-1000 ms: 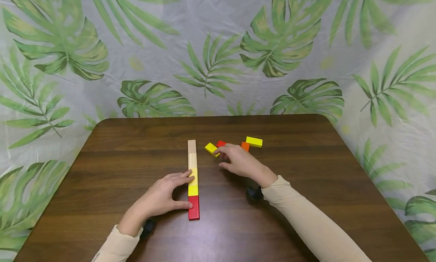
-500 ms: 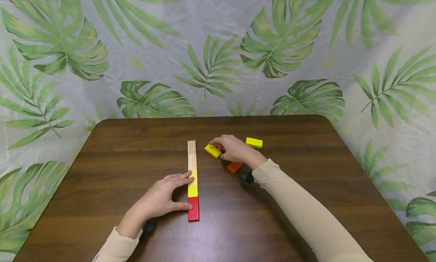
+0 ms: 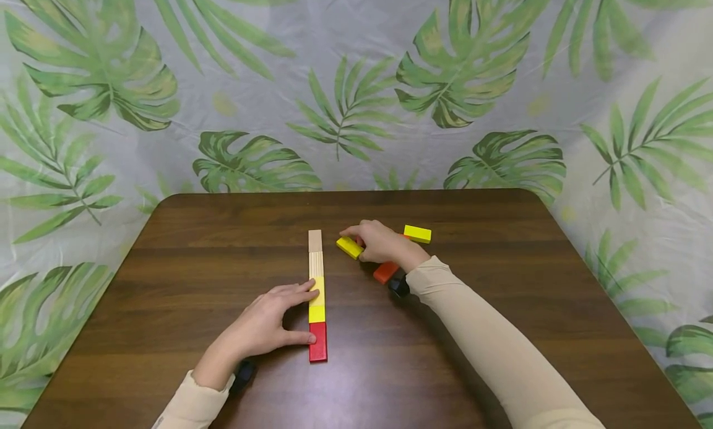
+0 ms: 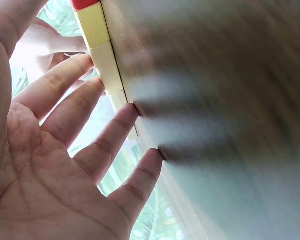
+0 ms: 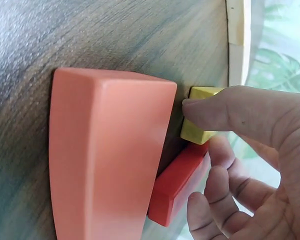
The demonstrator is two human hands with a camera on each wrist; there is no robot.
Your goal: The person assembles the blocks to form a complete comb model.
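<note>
We see the right hand [image 3: 383, 243] pinching a red block [image 5: 179, 186], probably; left hand [image 3: 266, 324], fingers straight, steadies the block row [image 3: 316, 293].

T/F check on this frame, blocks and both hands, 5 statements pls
1. The left hand touches the row of blocks. True.
2. The near end of the row is a yellow block. False: the near end is a red block.
3. The right hand rests its thumb on a yellow block. True.
4. The far yellow block is stacked on the row. False: it lies alone on the table, right of the right hand.
5. An orange block lies by the right wrist. True.
</note>
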